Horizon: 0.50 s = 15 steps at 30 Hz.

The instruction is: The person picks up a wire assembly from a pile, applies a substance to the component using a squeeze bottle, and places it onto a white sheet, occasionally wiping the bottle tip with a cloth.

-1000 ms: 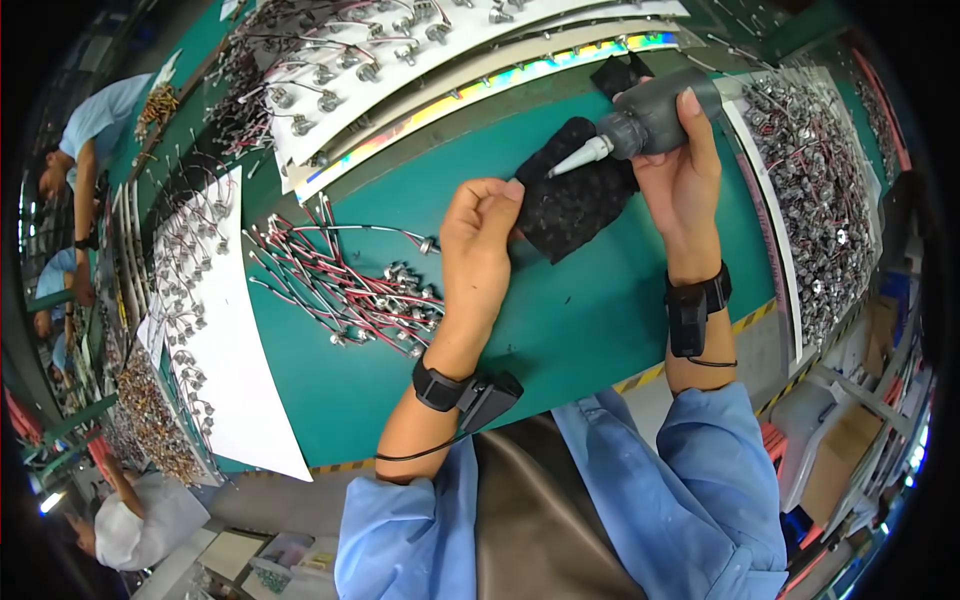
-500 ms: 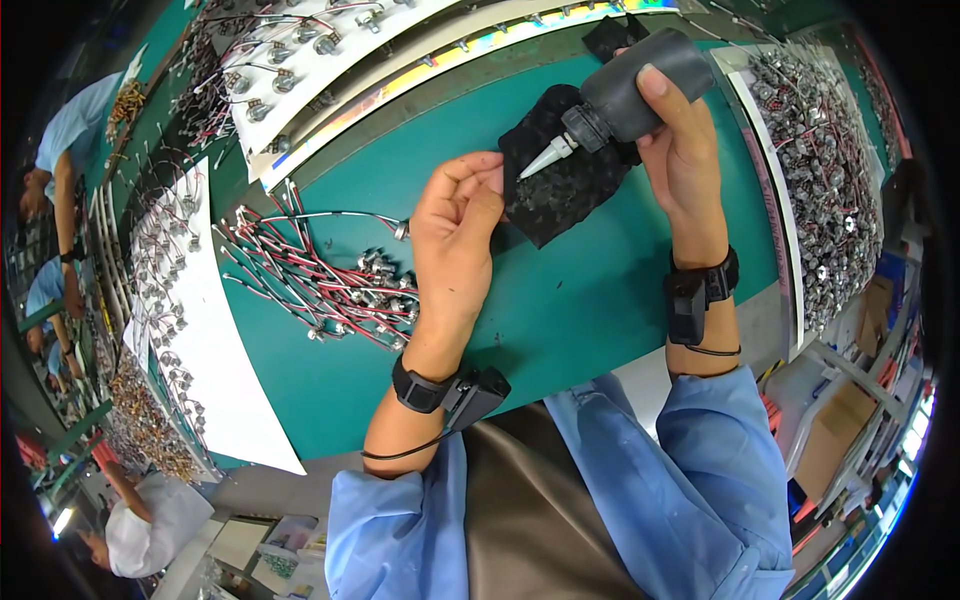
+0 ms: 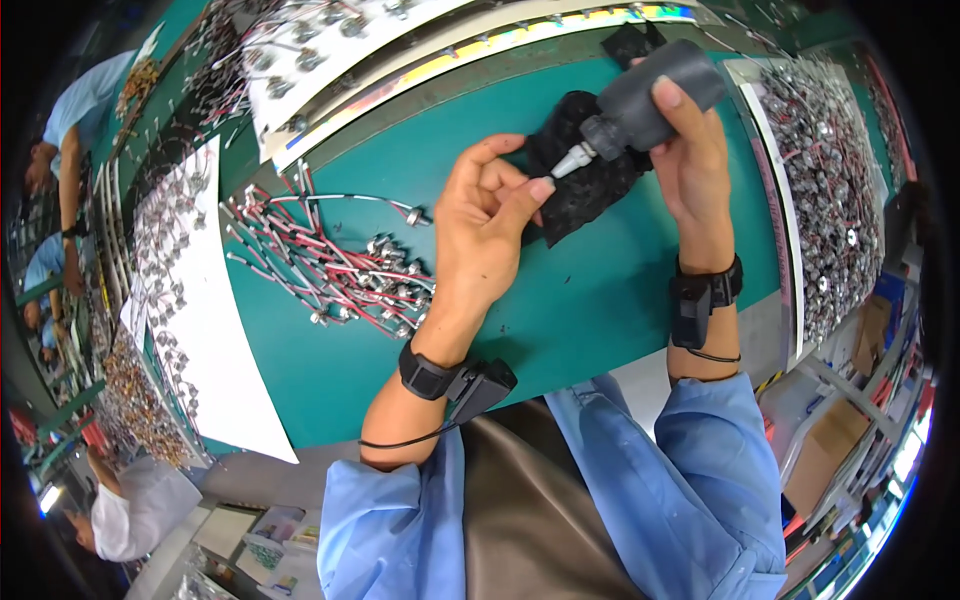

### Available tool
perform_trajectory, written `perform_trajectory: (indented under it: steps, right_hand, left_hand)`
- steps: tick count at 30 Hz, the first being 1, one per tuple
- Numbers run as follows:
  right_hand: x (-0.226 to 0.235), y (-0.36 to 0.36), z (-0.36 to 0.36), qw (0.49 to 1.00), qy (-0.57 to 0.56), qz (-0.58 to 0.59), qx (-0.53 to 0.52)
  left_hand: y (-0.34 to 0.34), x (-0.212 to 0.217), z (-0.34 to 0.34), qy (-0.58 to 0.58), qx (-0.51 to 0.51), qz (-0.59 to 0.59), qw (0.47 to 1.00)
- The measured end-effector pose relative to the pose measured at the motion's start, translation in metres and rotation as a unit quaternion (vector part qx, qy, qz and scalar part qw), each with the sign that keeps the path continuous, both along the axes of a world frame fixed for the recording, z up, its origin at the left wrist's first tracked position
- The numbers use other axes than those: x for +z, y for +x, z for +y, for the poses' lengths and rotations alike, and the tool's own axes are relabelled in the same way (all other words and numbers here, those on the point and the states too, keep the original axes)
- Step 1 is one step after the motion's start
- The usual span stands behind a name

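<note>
My right hand [image 3: 697, 175] is wrapped round a dark grey squeeze bottle [image 3: 650, 100], tilted with its pale tapered nozzle [image 3: 573, 160] down to the left. Under the nozzle lies a crumpled, stained black cloth [image 3: 592, 205]. My left hand [image 3: 482, 225] has its fingers curled at the cloth's left edge, pinching it, and its thumb tip is close by the nozzle tip. Whether thumb and nozzle touch, I cannot tell. Left of that hand, a pile of small metal parts with red, white and black wires [image 3: 335, 260] rests on the green mat [image 3: 560, 320].
A white sheet [image 3: 235, 370] with rows of wired parts is at the left. More parts stand on a white board [image 3: 300, 60] at the far side. On the right, a tray [image 3: 815, 200] is heaped with metal parts. Several co-workers, one in a white top [image 3: 150, 510], are at the left.
My left hand has moved slightly right and its thumb has come up to the nozzle tip. The bottle and cloth have shifted a little to the right; the cloth is more bunched.
</note>
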State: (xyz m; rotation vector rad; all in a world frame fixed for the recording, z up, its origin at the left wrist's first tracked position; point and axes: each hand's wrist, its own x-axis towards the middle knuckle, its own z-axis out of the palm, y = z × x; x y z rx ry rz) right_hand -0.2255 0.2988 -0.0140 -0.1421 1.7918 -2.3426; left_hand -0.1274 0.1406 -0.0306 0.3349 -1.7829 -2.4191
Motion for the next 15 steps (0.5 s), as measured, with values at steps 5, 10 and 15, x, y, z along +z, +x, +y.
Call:
perform_trajectory:
  steps: [5, 10, 15]
  right_hand:
    - [-0.006, -0.004, 0.004, 0.997, -0.06, -0.032, 0.023]
    - [-0.003, -0.006, -0.004, 0.985, -0.138, -0.106, 0.0]
    - [0.008, -0.011, 0.002, 0.971, -0.202, -0.098, -0.076]
  left_hand:
    - [-0.002, -0.007, -0.002, 0.13, -0.032, 0.021, 0.991]
    - [-0.002, -0.009, -0.004, 0.223, -0.021, -0.019, 0.974]
    - [-0.001, -0.018, -0.002, 0.163, 0.005, 0.006, 0.987]
